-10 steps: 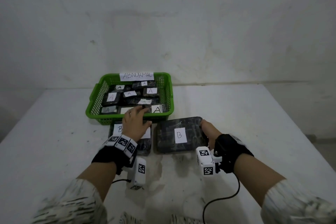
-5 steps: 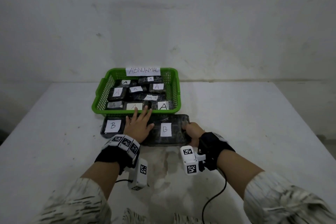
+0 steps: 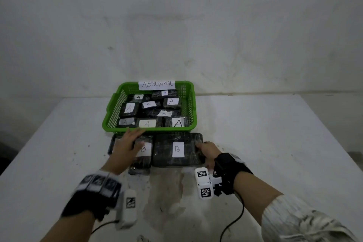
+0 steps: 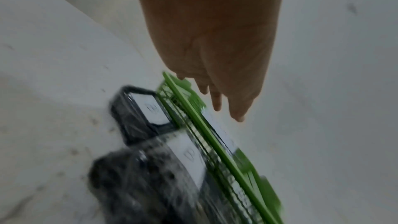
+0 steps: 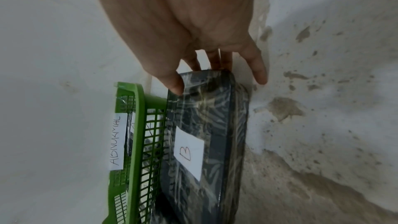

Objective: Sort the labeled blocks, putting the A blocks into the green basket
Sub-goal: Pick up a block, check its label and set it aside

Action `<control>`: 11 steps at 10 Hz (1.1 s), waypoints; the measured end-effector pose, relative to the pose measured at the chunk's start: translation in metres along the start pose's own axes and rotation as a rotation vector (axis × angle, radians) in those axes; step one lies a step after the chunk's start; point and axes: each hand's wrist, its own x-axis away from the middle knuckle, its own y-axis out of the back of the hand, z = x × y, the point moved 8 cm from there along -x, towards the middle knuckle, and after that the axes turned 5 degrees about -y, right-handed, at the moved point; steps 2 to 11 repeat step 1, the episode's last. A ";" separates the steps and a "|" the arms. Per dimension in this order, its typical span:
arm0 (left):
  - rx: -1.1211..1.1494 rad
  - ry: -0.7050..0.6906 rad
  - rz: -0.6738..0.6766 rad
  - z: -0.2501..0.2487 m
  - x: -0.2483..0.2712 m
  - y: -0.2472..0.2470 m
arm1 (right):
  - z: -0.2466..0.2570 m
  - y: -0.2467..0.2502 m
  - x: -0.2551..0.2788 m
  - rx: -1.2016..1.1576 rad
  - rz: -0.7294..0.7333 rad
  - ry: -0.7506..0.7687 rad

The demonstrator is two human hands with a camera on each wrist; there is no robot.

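Note:
The green basket (image 3: 110, 122) (image 4: 194, 123) (image 5: 137, 142) holds several black blocks labelled A (image 3: 177, 123) and carries an "ABNORMAL" tag. Three black wrapped B blocks lie in a row just in front of it. My right hand (image 3: 206, 149) (image 5: 193, 67) grips the right end of the large B block (image 3: 167, 155) (image 5: 215, 125), thumb on top and fingers round the edge. My left hand (image 3: 127, 143) (image 4: 219, 101) hovers with straight fingers over the left B block (image 3: 112, 146) (image 4: 148, 113), fingertips near the basket's front rim. The middle B block (image 3: 142, 163) (image 4: 172, 168) shows beside it.
A white table (image 3: 255, 143), stained near me, carries everything and ends at a bare wall behind the basket. Black cables (image 3: 233, 222) trail from both wrist cameras toward the front edge. Open tabletop lies on both sides of the basket.
My right hand slid the large B block left and forward until it sits against the others below the basket. My left hand shifted left, uncovering the middle B label and covering the left one.

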 end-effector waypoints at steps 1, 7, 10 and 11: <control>0.161 0.166 -0.269 0.046 0.079 0.068 | -0.006 0.001 -0.007 -0.057 0.045 -0.027; 0.161 0.166 -0.269 0.046 0.079 0.068 | -0.006 0.001 -0.007 -0.057 0.045 -0.027; 0.161 0.166 -0.269 0.046 0.079 0.068 | -0.006 0.001 -0.007 -0.057 0.045 -0.027; 0.161 0.166 -0.269 0.046 0.079 0.068 | -0.006 0.001 -0.007 -0.057 0.045 -0.027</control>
